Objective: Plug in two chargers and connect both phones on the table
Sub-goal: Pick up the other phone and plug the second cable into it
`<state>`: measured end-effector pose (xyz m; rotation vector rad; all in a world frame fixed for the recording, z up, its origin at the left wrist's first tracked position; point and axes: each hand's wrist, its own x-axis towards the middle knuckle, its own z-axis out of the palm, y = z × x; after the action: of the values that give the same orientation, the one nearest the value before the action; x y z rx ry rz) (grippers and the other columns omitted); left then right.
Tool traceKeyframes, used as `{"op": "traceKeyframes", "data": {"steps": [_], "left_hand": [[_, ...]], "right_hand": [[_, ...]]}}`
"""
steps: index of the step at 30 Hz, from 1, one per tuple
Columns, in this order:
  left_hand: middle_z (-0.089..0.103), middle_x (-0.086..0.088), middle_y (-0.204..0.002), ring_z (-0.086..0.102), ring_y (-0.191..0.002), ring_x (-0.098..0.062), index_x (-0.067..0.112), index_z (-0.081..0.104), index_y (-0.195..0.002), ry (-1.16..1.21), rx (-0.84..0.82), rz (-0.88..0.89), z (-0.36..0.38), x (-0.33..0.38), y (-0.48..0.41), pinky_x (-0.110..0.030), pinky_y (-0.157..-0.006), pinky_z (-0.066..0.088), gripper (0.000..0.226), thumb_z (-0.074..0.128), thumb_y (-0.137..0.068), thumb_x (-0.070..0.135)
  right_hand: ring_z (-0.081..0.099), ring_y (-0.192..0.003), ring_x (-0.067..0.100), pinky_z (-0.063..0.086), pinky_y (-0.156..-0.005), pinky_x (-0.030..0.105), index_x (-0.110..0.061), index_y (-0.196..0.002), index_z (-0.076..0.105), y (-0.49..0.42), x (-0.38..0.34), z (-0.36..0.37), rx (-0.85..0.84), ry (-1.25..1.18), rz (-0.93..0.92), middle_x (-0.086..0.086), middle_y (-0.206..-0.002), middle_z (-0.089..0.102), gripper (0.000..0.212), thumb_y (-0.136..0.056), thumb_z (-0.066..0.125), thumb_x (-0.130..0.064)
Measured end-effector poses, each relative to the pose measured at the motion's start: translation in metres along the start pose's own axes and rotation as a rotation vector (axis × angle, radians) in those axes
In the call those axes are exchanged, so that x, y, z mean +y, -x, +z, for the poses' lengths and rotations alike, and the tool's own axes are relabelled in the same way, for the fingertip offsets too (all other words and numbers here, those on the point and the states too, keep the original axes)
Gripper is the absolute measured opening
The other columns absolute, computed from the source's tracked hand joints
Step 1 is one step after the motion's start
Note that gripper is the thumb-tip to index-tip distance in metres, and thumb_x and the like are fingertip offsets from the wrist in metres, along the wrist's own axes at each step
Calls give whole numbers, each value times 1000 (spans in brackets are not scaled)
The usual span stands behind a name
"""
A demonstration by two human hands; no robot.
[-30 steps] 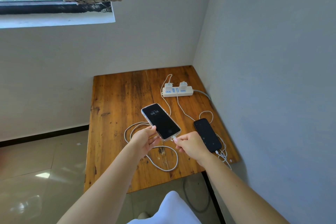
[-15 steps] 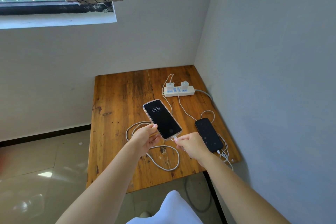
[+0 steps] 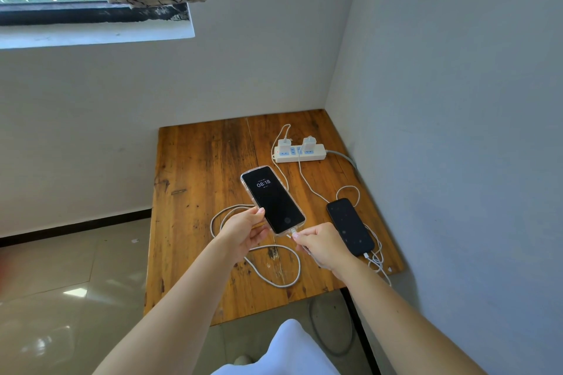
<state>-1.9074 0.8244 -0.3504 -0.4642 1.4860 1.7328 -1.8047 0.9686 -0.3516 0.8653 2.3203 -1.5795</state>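
we see two white chargers [image 3: 297,143] sitting in the white power strip [image 3: 300,154] at the top of the wooden counter [image 3: 195,179], so we think that part is done. the small dark phone [image 3: 350,227] lies flat near the right edge of the counter, and a white cord goes into its near end, so it looks plugged in too. the big phone [image 3: 272,199] in the middle of the frame is the one being worked on now. it has a clear case, a black screen, and the time 08:18 glowing at its far end. our left hand [image 3: 243,230] is wrapped around its lower left side and holds it tilted up a bit. our right hand [image 3: 320,243] is pinched tight on the little white plug [image 3: 294,233] right at the bottom end of that phone. the plug touches the phone there, but we cannot tell if it is pushed all the way in. its long white cable [image 3: 274,265] loops on the counter under our hands and runs up to the strip. we think what is left is to seat that plug and lay the big phone down.
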Motion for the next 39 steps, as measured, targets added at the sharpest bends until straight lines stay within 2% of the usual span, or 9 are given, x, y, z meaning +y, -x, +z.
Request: {"op": "traceKeyframes", "data": {"steps": [6,11,24,28,39], "left_hand": [[66,-13,-117,66,-101,-24,11,54,-130,-5,9,1,-1,0,-4,-27,-70,54,37,59,-93,13],[66,-13,-118,65,-101,-24,11,53,-131,-9,3,1,-2,1,-5,-27,-68,55,39,59,-93,13],[68,-13,-113,66,-95,-23,11,57,-126,-29,-5,7,-4,2,-8,-27,-67,54,34,59,-93,14],[68,-15,-115,64,-90,-20,9,56,-129,-23,-17,0,-6,1,-11,-26,-68,53,36,59,-93,13],[70,-12,-111,66,-88,-18,9,55,-131,-36,-16,-15,-7,1,-15,-26,-66,52,37,58,-94,13]], "right_hand": [[62,-83,14,45,-81,30,-9,-71,73,-1,-2,-1,-4,-3,1,-2,-72,66,32,-93,58,-27],[62,-87,15,47,-87,33,-3,-79,75,-2,-3,-1,-11,-3,-2,0,-75,67,32,-93,58,-26],[59,-76,11,50,-90,38,-12,-65,70,-3,-4,0,-24,6,13,-5,-62,60,33,-93,59,-26],[62,-81,14,49,-89,37,-6,-77,75,-2,-5,0,-11,8,18,-2,-70,65,30,-92,60,-27],[61,-75,13,48,-79,31,-7,-76,75,-3,-6,2,-3,-4,34,-1,-67,63,29,-92,60,-26]]}}
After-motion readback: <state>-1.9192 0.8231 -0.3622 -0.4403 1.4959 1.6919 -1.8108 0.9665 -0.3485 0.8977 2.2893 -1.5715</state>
